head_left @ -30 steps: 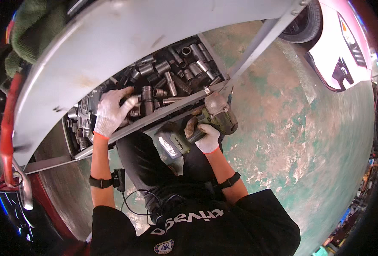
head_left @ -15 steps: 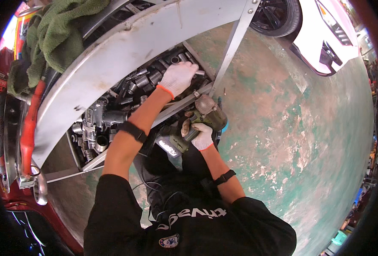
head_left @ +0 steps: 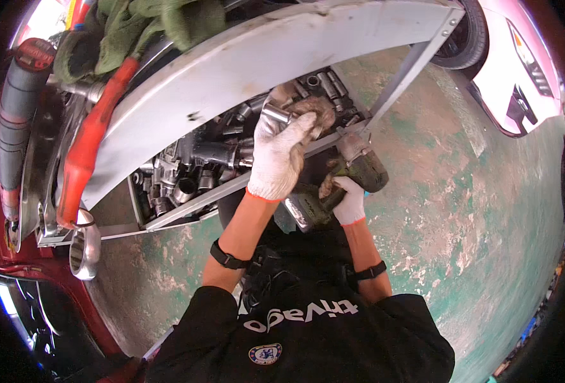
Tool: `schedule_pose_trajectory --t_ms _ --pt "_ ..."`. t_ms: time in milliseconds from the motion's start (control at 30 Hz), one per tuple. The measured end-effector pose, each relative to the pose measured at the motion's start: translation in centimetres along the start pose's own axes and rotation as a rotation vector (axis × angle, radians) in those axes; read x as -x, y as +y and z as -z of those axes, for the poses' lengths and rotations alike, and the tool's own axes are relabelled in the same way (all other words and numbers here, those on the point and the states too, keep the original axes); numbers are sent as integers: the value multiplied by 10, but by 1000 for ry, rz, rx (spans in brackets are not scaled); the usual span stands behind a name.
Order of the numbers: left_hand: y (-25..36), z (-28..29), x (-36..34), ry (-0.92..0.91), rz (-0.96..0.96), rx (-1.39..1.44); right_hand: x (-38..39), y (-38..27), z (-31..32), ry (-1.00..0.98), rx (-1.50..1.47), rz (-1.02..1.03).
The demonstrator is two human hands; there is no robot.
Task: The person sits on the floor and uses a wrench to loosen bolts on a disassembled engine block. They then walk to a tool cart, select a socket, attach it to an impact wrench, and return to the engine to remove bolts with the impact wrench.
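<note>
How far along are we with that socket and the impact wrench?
Done: a metal socket is out of the tray of sockets and gripped in the gloved left hand. In hand: the right hand holds the impact wrench just below the tray's edge, with the socket raised close beside the wrench head. Left: the socket does not look seated on the wrench's drive yet; the drive itself is hidden.

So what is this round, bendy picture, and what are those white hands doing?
A camera on a person's head looks down, and its wide lens bends straight edges. The white hands are the person's own, in work gloves. The left hand lifts a shiny metal socket, a little tube for turning bolts, over a tray of sockets under a grey metal cart. The right hand holds a chunky power wrench. Below is a green floor; a white car stands in the corner.
</note>
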State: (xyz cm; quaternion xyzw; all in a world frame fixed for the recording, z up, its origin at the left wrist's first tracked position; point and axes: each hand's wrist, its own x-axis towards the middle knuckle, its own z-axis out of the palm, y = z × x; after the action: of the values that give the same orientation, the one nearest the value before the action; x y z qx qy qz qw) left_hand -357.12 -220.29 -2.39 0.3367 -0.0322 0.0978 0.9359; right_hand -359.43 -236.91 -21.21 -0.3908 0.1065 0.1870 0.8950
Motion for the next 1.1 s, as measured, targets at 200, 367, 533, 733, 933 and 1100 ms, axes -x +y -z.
schedule_pose_trajectory --t_ms 200,367,533,733,933,1100 --pt "10 16 17 279 -15 -280 55 -45 -50 -268 68 -18" --pt "13 13 25 539 265 689 77 -62 -79 -286 648 143" --pt "17 11 37 382 212 501 81 -63 -78 -281 471 22" --pt "8 5 40 231 28 107 88 -62 -76 -262 442 -15" --pt "13 -5 40 261 87 420 93 -60 -72 -240 437 -41" --pt "28 -4 49 271 32 -12 96 -58 -73 -223 413 -65"
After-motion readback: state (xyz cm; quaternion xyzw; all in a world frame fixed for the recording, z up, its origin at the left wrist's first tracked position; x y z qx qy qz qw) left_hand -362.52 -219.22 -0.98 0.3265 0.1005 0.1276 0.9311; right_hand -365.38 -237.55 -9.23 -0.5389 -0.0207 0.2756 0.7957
